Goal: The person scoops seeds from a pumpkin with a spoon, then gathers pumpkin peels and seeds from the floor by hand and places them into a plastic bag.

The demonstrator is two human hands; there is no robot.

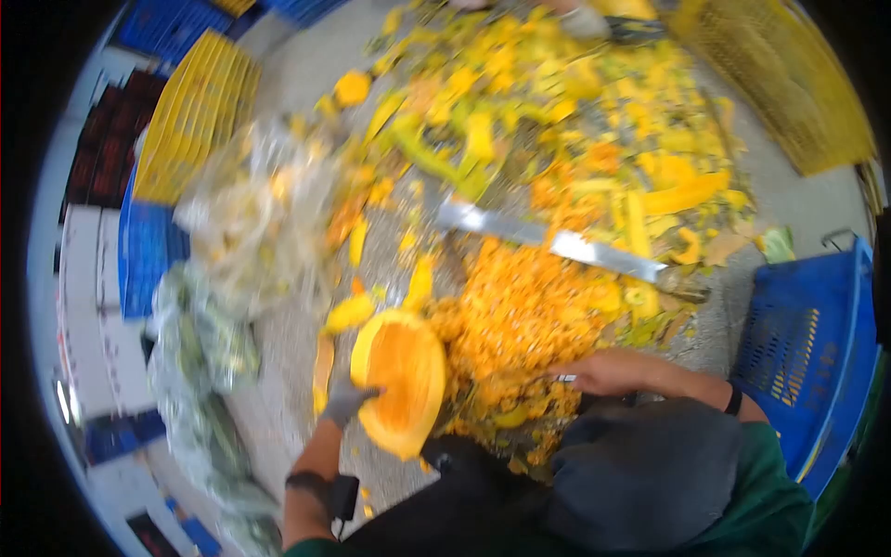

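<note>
A hollowed pumpkin half (405, 381) stands at the lower centre, its orange inside facing up. My left hand (347, 399), in a grey glove, grips its left rim, with the thumb over the edge. On the right, my right hand (597, 373) is closed around the light end of a small tool (562, 378) whose other end is hard to make out. It hovers by a heap of orange pulp and seeds (529, 311). Beyond the heap lies a long wide blade (585, 249) with a dark handle at its right end.
Peel scraps (668, 176) cover the floor ahead. A clear plastic bag (260, 213), stacked yellow crates (195, 116) and wrapped green produce (200, 390) are on the left. At right are a blue crate (756, 348) and a yellow crate (770, 79). Another person's gloved hand (585, 22) shows at the top.
</note>
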